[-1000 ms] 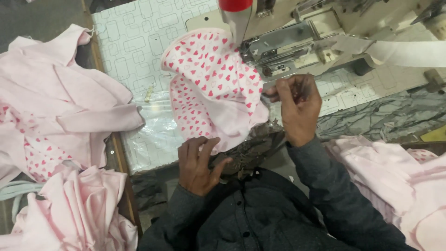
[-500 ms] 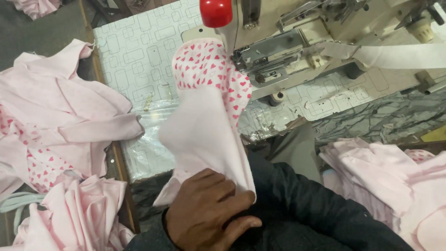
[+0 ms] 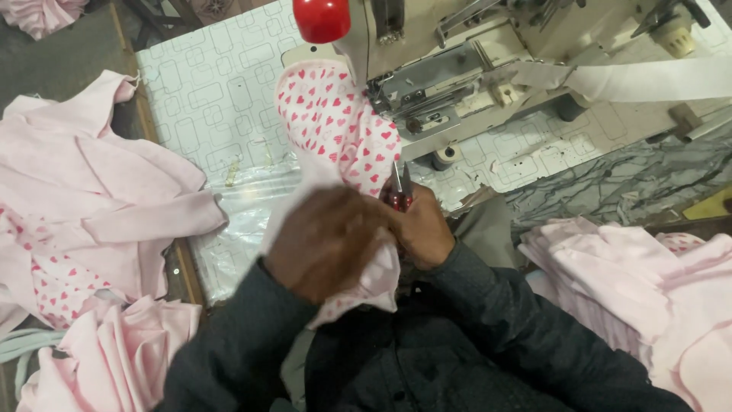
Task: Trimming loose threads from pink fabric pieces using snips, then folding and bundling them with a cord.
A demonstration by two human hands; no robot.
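From where I watch, the far left holds a heap of plain pale pink cut garments (image 3: 91, 198) spilling off the table edge, some pieces showing red hearts; its lower part runs out of view. Next comes the white tabletop with a printed pattern of rounded squares (image 3: 206, 91). My left hand (image 3: 324, 240) sits in the middle, back of the hand up, fingers curled down and closed around the white fabric piece printed with red hearts (image 3: 335, 122); it is blurred, and the fingertips are buried in the cloth. That fabric rises from the grip to the cream-coloured sewing machine (image 3: 457, 69), just under its round red knob (image 3: 321, 19). My right hand (image 3: 423, 229) presses against the left, clenched around small red-handled metal snips (image 3: 399, 191), whose blades point up at the fabric's edge; I cannot tell whether they touch it. A white strip of tape (image 3: 648, 80) feeds across the machine. At far right lies another stack of pale pink pieces (image 3: 640, 282), cut off by the frame.
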